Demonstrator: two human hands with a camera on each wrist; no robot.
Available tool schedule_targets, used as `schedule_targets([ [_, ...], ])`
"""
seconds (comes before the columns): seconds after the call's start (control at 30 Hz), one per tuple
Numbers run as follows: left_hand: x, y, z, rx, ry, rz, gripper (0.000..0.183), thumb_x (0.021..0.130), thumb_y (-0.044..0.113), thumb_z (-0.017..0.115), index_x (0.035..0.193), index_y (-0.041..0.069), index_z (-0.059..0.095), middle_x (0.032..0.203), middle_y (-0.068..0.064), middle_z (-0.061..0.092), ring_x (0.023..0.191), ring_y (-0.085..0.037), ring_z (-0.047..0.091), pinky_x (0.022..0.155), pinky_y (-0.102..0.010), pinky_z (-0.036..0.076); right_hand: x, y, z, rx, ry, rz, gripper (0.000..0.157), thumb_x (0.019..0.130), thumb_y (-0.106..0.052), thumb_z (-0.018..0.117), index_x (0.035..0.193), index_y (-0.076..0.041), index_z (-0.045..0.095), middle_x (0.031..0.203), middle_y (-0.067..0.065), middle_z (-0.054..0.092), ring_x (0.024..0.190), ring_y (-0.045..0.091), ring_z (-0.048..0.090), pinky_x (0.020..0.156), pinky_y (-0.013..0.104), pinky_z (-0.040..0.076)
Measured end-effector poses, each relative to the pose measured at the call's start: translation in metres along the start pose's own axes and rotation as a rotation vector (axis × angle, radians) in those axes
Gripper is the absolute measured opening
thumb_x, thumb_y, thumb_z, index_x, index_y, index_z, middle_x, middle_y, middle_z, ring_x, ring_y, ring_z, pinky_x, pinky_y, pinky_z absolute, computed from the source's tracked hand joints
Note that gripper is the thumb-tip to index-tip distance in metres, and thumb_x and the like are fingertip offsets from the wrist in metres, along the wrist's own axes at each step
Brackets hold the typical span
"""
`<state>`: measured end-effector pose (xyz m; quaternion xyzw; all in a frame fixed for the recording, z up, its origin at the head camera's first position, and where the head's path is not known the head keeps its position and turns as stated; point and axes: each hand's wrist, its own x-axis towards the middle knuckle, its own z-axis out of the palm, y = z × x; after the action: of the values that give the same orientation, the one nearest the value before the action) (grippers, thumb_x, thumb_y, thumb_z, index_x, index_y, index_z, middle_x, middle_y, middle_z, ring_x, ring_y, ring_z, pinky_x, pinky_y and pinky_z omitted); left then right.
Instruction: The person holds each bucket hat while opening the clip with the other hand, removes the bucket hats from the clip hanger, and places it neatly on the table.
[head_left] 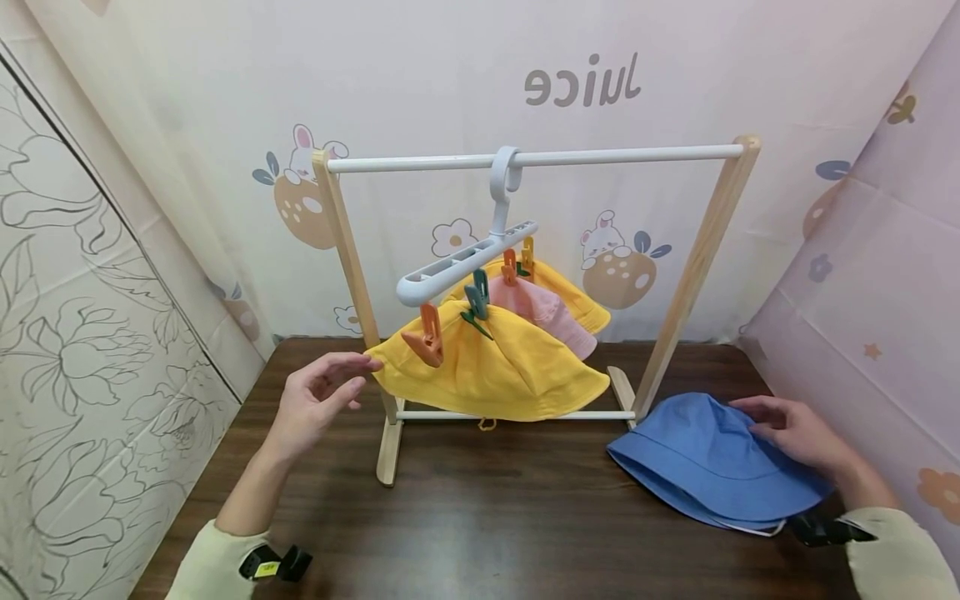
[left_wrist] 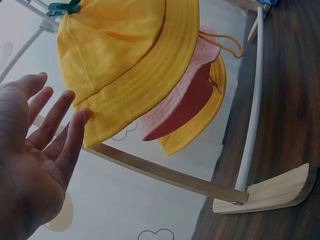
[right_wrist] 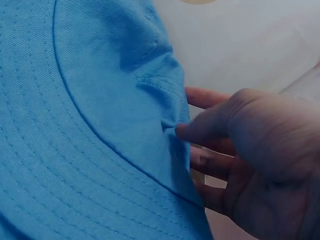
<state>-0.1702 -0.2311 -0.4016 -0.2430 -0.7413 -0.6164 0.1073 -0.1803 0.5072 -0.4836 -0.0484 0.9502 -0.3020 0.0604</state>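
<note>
A yellow bucket hat [head_left: 495,367] hangs by a dark green clip [head_left: 477,296] from a grey-white hanger [head_left: 457,265]. My left hand [head_left: 318,396] is at its left edge, fingers spread and loosely bent, the fingertips at the brim. Behind it hang a pink hat [head_left: 547,312] and another yellow hat [head_left: 588,307] on orange and yellow clips. An orange clip [head_left: 427,337] hangs at the hanger's near end. On the table at right lies a blue bucket hat [head_left: 697,458]. My right hand [right_wrist: 265,155] pinches its crown, thumb in front and fingers partly hidden behind the cloth.
The hanger hooks over the white top bar [head_left: 622,156] of a wooden rack [head_left: 693,275], which stands on a dark brown table [head_left: 510,508]. A printed curtain [head_left: 420,75] closes off the back. The rack's left foot [head_left: 389,454] is near my left hand.
</note>
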Motion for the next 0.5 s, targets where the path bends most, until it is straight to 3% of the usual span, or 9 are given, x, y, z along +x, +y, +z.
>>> schedule_targets([
  [0.33, -0.0003, 0.0006, 0.0007, -0.001, 0.004, 0.003, 0.028, 0.107, -0.009, 0.066, 0.134, -0.013, 0.066, 0.126, 0.018, 0.082, 0.114, 0.0, 0.077, 0.074, -0.02, 0.065, 0.0037, 0.008, -0.0033, -0.029, 0.021, 0.045, 0.04, 0.107, 0.01, 0.058, 0.146, 0.011, 0.064, 0.135, 0.038, 0.069, 0.094, 0.0, 0.059, 0.075, 0.019, 0.052],
  [0.5, -0.001, -0.0002, -0.0004, 0.009, 0.011, -0.003, 0.028, 0.107, -0.009, 0.066, 0.134, -0.014, 0.066, 0.125, 0.018, 0.082, 0.113, 0.002, 0.077, 0.074, -0.02, 0.065, 0.0028, 0.0083, -0.0025, -0.015, 0.025, 0.062, 0.038, 0.109, 0.004, 0.06, 0.146, 0.012, 0.064, 0.134, 0.037, 0.07, 0.095, -0.008, 0.058, 0.077, 0.017, 0.053],
])
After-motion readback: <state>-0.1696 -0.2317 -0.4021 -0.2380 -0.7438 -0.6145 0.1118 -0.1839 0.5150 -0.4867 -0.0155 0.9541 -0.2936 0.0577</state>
